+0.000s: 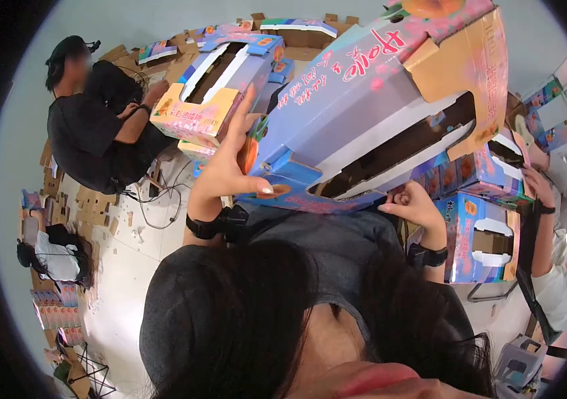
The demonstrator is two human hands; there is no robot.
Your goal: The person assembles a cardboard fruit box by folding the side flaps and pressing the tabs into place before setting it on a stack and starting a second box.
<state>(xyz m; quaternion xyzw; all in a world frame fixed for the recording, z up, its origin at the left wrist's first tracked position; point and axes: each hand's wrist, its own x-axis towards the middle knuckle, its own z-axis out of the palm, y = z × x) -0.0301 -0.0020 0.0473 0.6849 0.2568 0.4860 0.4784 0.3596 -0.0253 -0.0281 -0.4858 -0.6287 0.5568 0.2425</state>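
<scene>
A large printed cardboard box (363, 126) in blue, pink and orange is tilted in front of my chest. Its long cut-out opening faces me, and a tan flap stands at its far right end. My left hand (227, 169) holds the box's left end, thumb across the near corner and fingers stretched along the side. At the lower near edge of the box is my right hand (416, 209), its fingers curled and thumb against the edge. Whatever those fingers pinch, if anything, is hidden. Both wrists wear black bands.
Another printed box (193, 116) stands at the left, near a seated person in black (94, 126). More boxes (483, 239) are stacked at right beside another person's arm (543, 219). Cables (163, 206) and cardboard scraps (97, 209) lie on the floor. A grey plastic bin (519, 362) sits lower right.
</scene>
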